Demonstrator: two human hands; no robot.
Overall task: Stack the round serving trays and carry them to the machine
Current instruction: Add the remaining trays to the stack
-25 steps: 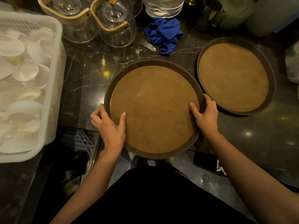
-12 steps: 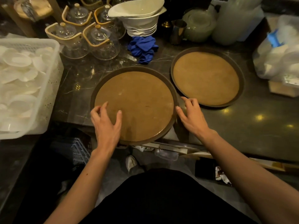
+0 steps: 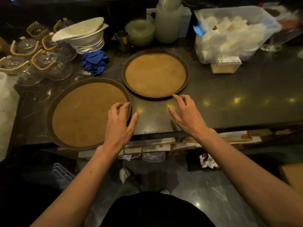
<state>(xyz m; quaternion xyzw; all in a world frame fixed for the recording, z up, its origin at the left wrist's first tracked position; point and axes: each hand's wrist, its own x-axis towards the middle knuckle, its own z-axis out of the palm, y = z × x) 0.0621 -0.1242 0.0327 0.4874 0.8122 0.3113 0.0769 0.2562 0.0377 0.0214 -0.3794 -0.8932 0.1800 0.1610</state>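
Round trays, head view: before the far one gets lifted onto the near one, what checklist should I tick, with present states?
1. Both trays empty: ok; near tray and far tray carry nothing.
2. Trays stacked: not ok; they lie side by side on the counter.
3. Right hand has a grip on the far tray: not ok; fingertips only reach its near rim.
4. Left hand free: ok; open over the near tray's right edge.
5. Blue cloth clear of the trays: ok.
6. Machine route: cannot tell.
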